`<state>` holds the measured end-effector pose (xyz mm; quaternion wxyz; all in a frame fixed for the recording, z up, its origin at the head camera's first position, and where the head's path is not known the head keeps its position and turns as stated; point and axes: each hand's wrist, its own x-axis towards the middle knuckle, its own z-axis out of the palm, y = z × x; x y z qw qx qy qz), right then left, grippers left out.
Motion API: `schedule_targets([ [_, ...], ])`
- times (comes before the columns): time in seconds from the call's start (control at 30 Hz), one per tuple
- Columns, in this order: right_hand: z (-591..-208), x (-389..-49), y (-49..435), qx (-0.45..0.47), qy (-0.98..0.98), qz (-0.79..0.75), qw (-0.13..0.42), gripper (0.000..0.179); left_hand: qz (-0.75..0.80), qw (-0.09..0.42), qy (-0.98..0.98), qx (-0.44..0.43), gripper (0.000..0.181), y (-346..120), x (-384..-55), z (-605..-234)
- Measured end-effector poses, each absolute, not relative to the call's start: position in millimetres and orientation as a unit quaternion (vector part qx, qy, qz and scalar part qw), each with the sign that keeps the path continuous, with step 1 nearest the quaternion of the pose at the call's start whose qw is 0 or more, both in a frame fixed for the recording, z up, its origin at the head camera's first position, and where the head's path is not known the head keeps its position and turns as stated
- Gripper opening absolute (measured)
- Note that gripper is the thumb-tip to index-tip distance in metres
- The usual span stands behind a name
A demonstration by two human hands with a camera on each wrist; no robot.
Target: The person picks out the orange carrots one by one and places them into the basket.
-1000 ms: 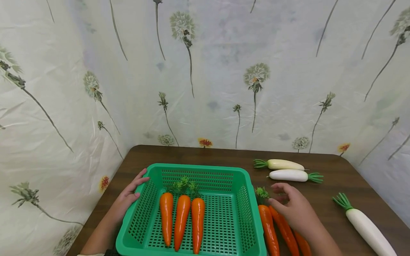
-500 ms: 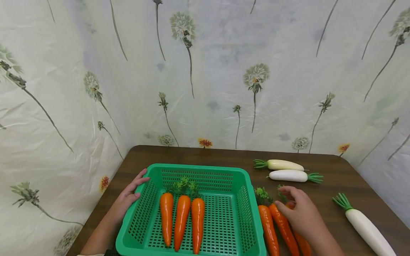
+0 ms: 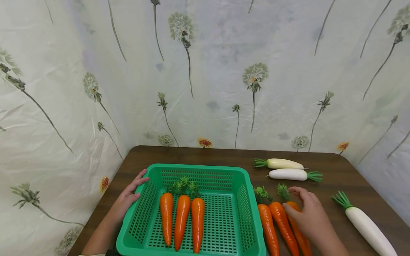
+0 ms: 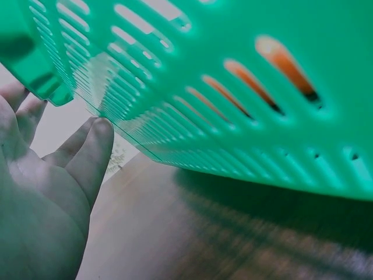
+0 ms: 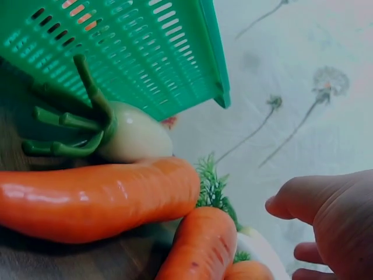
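Evidently touching the left rim of the green basket (image 3: pixel 198 167) in the head view, with the left hand (image 3: pixel 126 195) spread and gripping nothing. Can see three carrots (image 3: pixel 182 220) inside, left of middle, and three loose carrots (image 3: pixel 284 224) on the surface (image 3: pixel 221 156), just right of the basket. Poised about the rightmost loose carrot (image 3: pixel 298 231) with the right hand (image 3: pixel 309 213), thumb and fingers parted; cannot tell whether touching it. Could push the neighbouring carrots askew by closing sideways in so tight a row, or strain a leafy top (image 3: pixel 283 191) by pinching too far up.

In the left wrist view, placed beside the slotted wall with fingers extended, not curled round it. Might let the basket slide or twist if bumped from the right, for want of a firm hold.

In the right wrist view, held wide, with nothing between thumb and fingers. Could lose a glossy, rounded carrot to a shallow grip, or knock it against the pale radish (image 5: pixel 138 134) lying close by.
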<state>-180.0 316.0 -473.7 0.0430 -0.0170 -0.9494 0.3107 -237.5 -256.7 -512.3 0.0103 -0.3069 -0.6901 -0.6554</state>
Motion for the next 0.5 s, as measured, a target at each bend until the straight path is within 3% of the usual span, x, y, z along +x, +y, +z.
schedule_targets([
  [0.5, -485.8, -181.2, 335.1, -0.034, -0.949, 0.313, -0.012, 0.08, -0.655, 0.015, -0.684, -0.32, 0.044, -256.2, -237.2, -511.5],
])
